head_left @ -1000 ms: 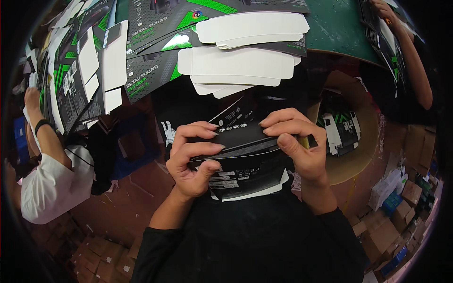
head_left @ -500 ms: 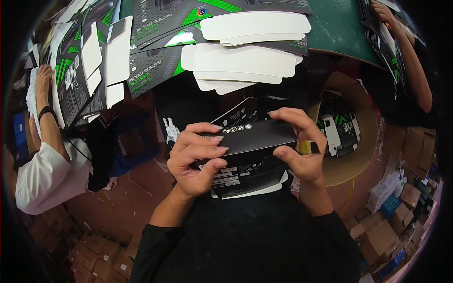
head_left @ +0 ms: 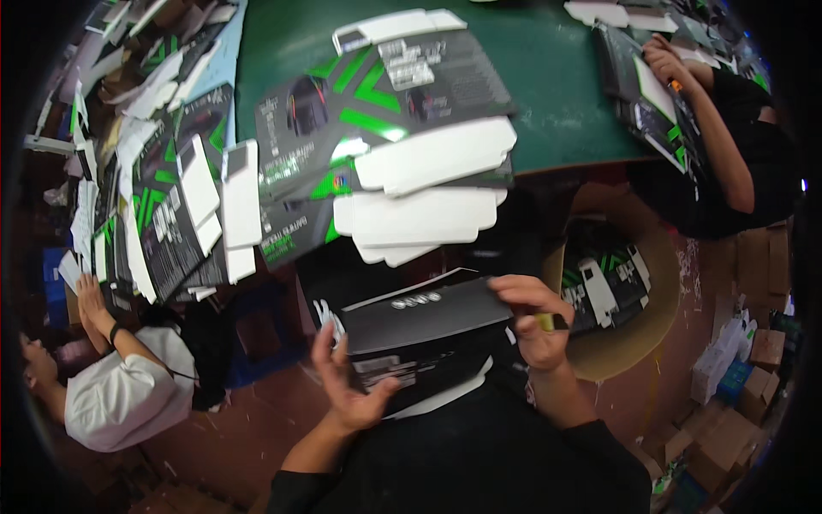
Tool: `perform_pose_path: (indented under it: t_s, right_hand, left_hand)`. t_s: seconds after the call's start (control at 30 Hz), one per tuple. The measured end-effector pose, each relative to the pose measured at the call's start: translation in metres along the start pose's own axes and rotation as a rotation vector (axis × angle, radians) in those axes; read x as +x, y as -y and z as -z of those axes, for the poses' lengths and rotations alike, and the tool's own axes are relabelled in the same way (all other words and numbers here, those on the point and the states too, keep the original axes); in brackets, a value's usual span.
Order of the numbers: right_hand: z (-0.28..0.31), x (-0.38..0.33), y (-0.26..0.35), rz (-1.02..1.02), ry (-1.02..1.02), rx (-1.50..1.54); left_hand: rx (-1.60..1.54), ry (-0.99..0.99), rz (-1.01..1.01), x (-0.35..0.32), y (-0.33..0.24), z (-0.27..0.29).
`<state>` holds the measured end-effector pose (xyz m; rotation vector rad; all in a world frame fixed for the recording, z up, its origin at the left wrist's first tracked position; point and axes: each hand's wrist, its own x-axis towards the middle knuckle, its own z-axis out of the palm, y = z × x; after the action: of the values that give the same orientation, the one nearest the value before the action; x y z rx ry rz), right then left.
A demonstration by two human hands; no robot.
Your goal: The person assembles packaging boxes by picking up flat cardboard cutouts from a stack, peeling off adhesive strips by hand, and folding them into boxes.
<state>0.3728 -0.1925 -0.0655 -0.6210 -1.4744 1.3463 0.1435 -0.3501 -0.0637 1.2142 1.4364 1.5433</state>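
A black printed carton (head_left: 419,324) is in front of my chest, its long dark panel facing up. White inside edges show along its far and near sides. At its right end my right hand (head_left: 541,327) grips the far corner; a yellowish band is wrapped round one finger. My left hand (head_left: 349,385) is at the other end, slightly blurred, fingers spread and thumb against the near printed face. Beyond the carton, flat unfolded carton blanks (head_left: 445,81), black and green with white flaps (head_left: 419,218), lie stacked on the green table (head_left: 556,128).
A large round-sided cardboard bin (head_left: 599,364) at right holds more printed blanks (head_left: 612,291). At left, a co-worker in a white sleeve (head_left: 128,385) reaches toward blanks (head_left: 163,214). Another co-worker's arm (head_left: 719,137) holds blanks at far right. Brown boxes (head_left: 728,437) stand lower right.
My view has shifted, showing more of the table. My left fingers have come off the carton's top panel and spread apart. The right hand stays at its right end.
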Motion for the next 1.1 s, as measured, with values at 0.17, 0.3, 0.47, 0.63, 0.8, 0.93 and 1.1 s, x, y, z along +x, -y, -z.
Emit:
perform_pose_path:
  t_s: [0.17, 0.3, 0.47, 0.63, 0.8, 0.93, 1.1]
  right_hand:
    - [0.036, 0.010, 0.023, -0.008, -0.371, 0.298]
    - [0.044, 0.017, 0.026, -0.142, -0.364, 0.291]
    - [0.029, 0.006, 0.021, -0.262, -0.310, 0.151]
    - [0.032, 0.002, 0.008, -0.426, -0.091, 0.112]
    - [0.031, 0.032, 0.025, -0.487, -0.004, -0.083]
    - [0.020, 0.038, 0.026, -0.427, 0.022, -0.096]
    - [0.010, 0.029, 0.025, -0.500, 0.083, -0.117]
  left_hand:
    - [0.095, -0.188, 0.037, 0.175, -0.063, 0.032]
    - [0.143, -0.311, 0.130, 0.378, -0.058, 0.054]
    - [0.478, -0.426, -0.030, 0.419, -0.014, 0.074]
    - [1.145, 0.015, 0.013, 0.306, 0.031, 0.043]
    - [1.351, 0.134, 0.030, 0.318, 0.014, 0.025]
    - [1.373, 0.234, 0.120, 0.350, 0.011, 0.032]
    - [1.298, 0.483, 0.434, 0.390, 0.010, 0.033]
